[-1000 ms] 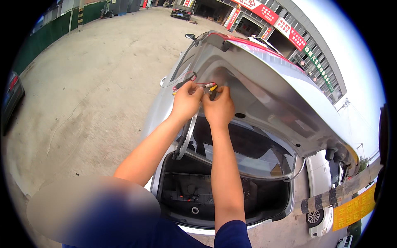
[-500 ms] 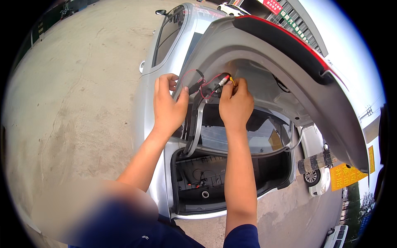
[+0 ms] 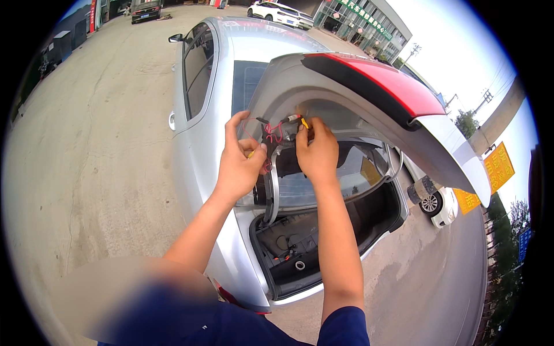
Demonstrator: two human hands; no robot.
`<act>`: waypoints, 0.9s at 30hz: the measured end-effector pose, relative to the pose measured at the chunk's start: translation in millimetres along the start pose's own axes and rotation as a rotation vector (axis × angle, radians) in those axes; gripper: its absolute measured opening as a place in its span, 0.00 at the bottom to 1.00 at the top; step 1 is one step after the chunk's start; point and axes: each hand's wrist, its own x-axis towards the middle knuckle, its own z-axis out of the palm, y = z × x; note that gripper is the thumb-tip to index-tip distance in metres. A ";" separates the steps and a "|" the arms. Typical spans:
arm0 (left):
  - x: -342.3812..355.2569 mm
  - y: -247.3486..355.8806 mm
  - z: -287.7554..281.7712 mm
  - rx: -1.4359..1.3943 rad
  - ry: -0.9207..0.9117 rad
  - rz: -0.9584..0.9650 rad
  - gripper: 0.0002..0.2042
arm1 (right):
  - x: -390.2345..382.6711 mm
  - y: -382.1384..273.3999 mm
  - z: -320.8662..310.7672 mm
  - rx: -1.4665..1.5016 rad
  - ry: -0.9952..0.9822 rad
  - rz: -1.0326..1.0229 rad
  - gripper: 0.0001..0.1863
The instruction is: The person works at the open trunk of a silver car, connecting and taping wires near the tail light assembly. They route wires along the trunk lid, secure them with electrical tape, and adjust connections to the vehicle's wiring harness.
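Both my hands are raised to the underside of the open trunk lid (image 3: 369, 115) of a silver car (image 3: 219, 75). My left hand (image 3: 242, 161) pinches thin red wires (image 3: 271, 131) and a small yellow piece near its thumb. My right hand (image 3: 316, 151) grips a small black, silver and yellow connector (image 3: 297, 119) on the same wire bundle, close to the lid's inner panel. The lid has a red tail light strip (image 3: 392, 83) along its edge. Below my arms the trunk (image 3: 323, 236) stands open.
Loose wires and a small round part lie on the dark trunk floor (image 3: 291, 256). Concrete pavement (image 3: 86, 144) spreads to the left. A white car's wheel (image 3: 431, 203) is behind on the right, with a yellow sign (image 3: 490, 173) and buildings beyond.
The view has swung so the lid and car sit more centred and higher. My hands stayed on the wire bundle under the lid, with my left hand now pinching the red wires.
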 end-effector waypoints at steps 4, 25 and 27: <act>38.2 -2.6 -22.2 -0.678 -0.272 -0.247 0.22 | 1.9 6.3 -1.7 0.182 0.052 0.100 0.08; 12.0 -76.7 14.5 -0.219 0.284 -0.061 0.18 | -0.6 13.6 8.4 0.341 0.084 0.170 0.07; -3.7 -90.1 29.6 -0.111 0.248 0.085 0.16 | -0.5 12.8 7.3 0.338 0.098 0.156 0.07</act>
